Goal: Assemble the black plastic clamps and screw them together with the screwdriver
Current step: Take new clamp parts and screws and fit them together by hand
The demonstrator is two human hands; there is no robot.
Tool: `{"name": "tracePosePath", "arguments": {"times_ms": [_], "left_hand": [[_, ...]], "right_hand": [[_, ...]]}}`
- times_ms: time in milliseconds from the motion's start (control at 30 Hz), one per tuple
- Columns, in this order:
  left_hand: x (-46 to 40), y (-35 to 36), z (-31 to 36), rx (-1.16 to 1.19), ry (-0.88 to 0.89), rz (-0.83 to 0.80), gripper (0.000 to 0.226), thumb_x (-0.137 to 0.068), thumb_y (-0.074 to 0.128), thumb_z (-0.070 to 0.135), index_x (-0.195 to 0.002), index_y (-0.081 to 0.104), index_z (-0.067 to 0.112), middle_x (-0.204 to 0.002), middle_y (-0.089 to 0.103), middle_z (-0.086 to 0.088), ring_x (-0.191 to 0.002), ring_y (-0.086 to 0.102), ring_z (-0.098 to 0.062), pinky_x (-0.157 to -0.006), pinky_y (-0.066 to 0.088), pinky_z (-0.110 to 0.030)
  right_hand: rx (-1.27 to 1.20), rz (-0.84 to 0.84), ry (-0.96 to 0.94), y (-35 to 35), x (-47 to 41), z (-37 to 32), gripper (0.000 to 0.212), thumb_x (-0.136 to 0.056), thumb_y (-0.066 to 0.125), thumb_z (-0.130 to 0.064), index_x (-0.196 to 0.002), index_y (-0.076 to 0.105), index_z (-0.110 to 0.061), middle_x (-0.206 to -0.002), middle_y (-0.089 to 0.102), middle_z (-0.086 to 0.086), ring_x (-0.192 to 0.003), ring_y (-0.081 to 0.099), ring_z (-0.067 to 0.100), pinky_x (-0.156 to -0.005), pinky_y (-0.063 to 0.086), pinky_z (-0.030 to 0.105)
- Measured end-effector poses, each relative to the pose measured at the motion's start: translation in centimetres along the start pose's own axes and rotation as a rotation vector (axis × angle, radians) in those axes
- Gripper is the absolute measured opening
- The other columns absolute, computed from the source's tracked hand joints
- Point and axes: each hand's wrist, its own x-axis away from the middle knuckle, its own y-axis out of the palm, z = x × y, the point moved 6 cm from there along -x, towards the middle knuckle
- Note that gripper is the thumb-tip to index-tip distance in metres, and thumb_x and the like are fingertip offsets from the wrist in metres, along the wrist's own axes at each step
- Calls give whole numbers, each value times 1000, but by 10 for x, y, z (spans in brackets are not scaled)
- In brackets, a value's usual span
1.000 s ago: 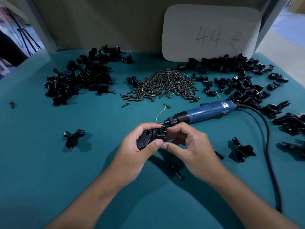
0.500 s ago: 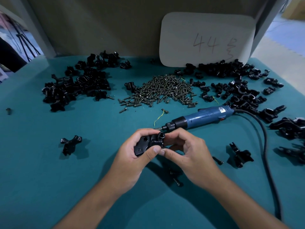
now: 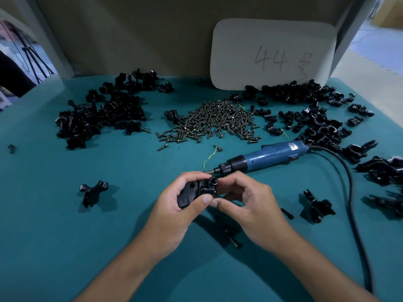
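Observation:
Both hands hold one black plastic clamp above the teal table, near its front middle. My left hand grips the clamp's flat left part, thumb across its near edge. My right hand pinches the clamp's right end, fingers curled over it. The blue electric screwdriver lies on the table just behind my hands, its tip pointing left toward my left fingers. A heap of dark screws sits farther back in the middle.
Piles of black clamp parts lie at the back left and back right. Single clamp pieces rest at the left and right. Loose screws lie under my hands. The screwdriver's black cable curves along the right side. A white card leans against the back wall.
My hands and the clamp stay together in nearly the same pose. The view has tilted slightly, so the table contents sit a little lower in the frame.

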Motion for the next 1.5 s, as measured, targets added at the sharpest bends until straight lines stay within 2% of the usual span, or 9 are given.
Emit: {"name": "tracePosePath", "arguments": {"times_ms": [300,467,600,667,833,967,1200,1367,1500], "left_hand": [[-1,1,-2,-15,-22,-8,31,-79,76,38,-109,69,37,-117,72,7,-109,67,-8,-91,48,-17],[0,0,-4,-17,-30,39,27,-82,77,30,-108,70,27,-107,73,11,-101,67,-4,-87,48,-14],[-1,-3,-5,-33,-39,85,29,-82,71,21,-110,67,20,-99,74,16,-93,67,1,-83,47,-10],[-1,-7,-6,-29,-51,115,29,-81,71,23,-110,67,20,-97,75,15,-89,67,2,-80,47,-9],[0,-11,-9,-28,-88,145,30,-81,72,27,-110,67,24,-105,77,3,-96,70,-9,-86,51,-17],[-1,-12,-9,-15,-99,144,30,-82,72,27,-111,67,25,-109,77,-1,-102,70,-12,-89,51,-18],[-1,-13,-7,-7,-108,154,34,-81,76,35,-112,67,25,-108,77,-1,-101,71,-16,-86,51,-20],[-1,-12,-9,-15,-125,157,30,-81,74,33,-111,68,27,-108,77,-1,-101,71,-18,-83,51,-19],[-1,-12,-9,-14,-127,148,31,-82,72,31,-112,68,25,-108,77,-2,-98,70,-13,-81,50,-16]], "right_hand": [[15,0,13,-1,1,1,29,-84,77,-51,-103,68,-33,-104,77,-10,-98,74,17,-87,60,38],[62,-16,4,-1,1,4,21,-86,80,-33,-104,69,-34,-104,76,-13,-98,74,14,-87,60,36],[194,-18,-12,-19,-4,1,35,-85,75,-45,-117,67,-33,-111,72,-20,-109,68,5,-88,54,21],[299,21,-13,-38,-9,-1,26,-88,66,-52,-110,66,-38,-106,70,-24,-103,66,3,-82,51,16],[696,-228,37,-42,-9,12,25,-84,58,-64,-99,62,-44,-103,58,-28,-97,54,-2,-74,45,14],[828,-281,-6,-36,-8,24,20,-90,69,-45,-110,65,-41,-100,53,-26,-96,45,-2,-78,45,24],[978,-301,-98,-28,-5,20,15,-92,70,-29,-106,67,-34,-106,45,-22,-91,38,3,-66,35,11],[778,-269,-42,-31,-8,16,5,-98,58,-36,-101,59,-40,-105,48,-27,-104,46,0,-87,38,11],[509,-163,58,-34,-8,11,9,-99,59,-29,-95,57,-36,-105,64,-26,-103,59,-3,-82,43,10]]}}
